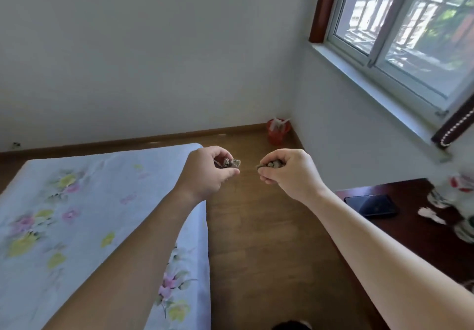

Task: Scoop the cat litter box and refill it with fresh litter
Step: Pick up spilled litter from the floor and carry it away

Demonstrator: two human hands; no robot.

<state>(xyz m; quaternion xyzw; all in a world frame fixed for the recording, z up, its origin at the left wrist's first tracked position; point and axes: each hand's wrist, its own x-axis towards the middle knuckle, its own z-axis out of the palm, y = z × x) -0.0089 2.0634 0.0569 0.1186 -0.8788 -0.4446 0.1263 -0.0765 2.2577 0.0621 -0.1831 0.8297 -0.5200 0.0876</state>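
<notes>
Litter clumps: one brownish clump [232, 163] pinched in the left hand [209, 173]; a second clump [270, 164] gripped in the closed right hand [289, 173]. Litter box: not in view.
Red bin [278, 130]: in the far corner, straight beyond both hands, right hand slightly nearer.
Route to bin: bare wood floor [261, 240], bounded by the bed [77, 214] on the left and a dark table [410, 216] on the right.

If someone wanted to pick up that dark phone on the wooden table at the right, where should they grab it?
By its two long edges, coming from above. The phone lies flat on the dark table, so only its thin sides offer purchase. This is a judgement: both hands already hold clumps, so one would need emptying first.
</notes>
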